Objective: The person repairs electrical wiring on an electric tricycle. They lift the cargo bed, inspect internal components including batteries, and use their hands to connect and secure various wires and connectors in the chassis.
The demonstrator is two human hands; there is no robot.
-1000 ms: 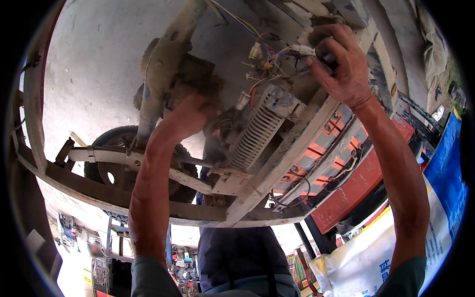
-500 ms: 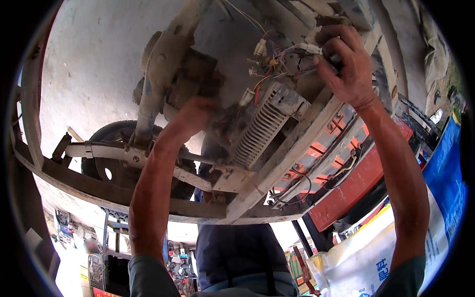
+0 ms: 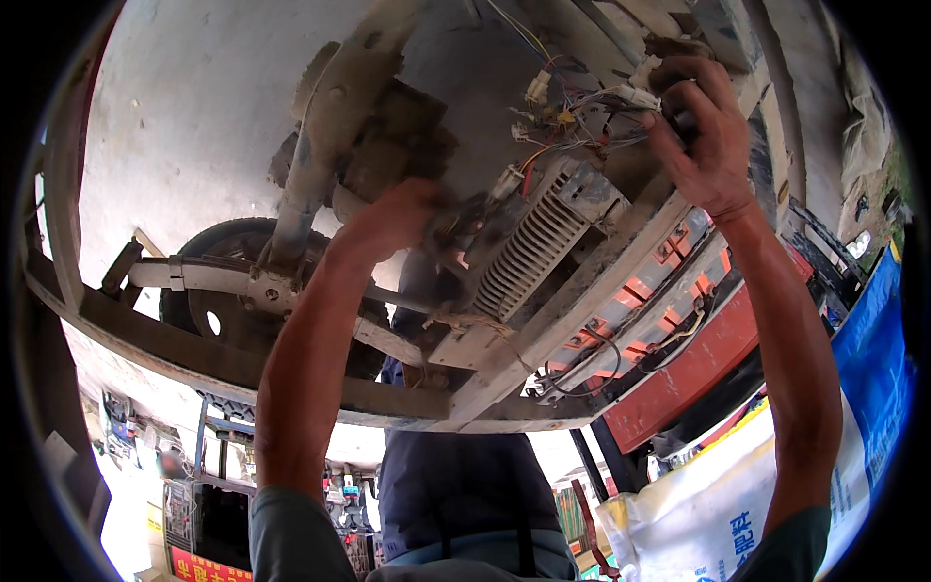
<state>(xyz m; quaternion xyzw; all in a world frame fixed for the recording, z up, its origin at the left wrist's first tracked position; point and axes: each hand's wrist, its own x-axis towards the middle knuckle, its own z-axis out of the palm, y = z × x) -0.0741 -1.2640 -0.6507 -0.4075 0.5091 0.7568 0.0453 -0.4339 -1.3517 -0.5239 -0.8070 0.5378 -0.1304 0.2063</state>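
Note:
My right hand [image 3: 706, 141] pinches the end of a white wire connector [image 3: 635, 96] at the upper right, its thumb and fingers curled around the wires there. A tangle of thin coloured wires [image 3: 572, 114] spreads leftward from that connector, with another cream plug [image 3: 538, 87] among them. Below the wires a dusty finned metal controller box [image 3: 533, 247] is mounted on the frame. My left hand [image 3: 402, 215] is near the box's left side, beside a dirt-caked motor housing [image 3: 388, 145]. Its fingers are smeared by motion, so what they hold cannot be made out.
A metal frame rail [image 3: 582, 281] runs diagonally past the box, with orange-and-grey batteries [image 3: 630, 291] beyond it. A wheel [image 3: 218, 320] and axle sit at left. White sacks [image 3: 718, 495] and a blue sheet [image 3: 863, 359] are at lower right.
The frame, wires and box have shifted slightly rightward and, lower down, upward in view. My right hand keeps its pinch at the connector; my left stays beside the box, still blurred.

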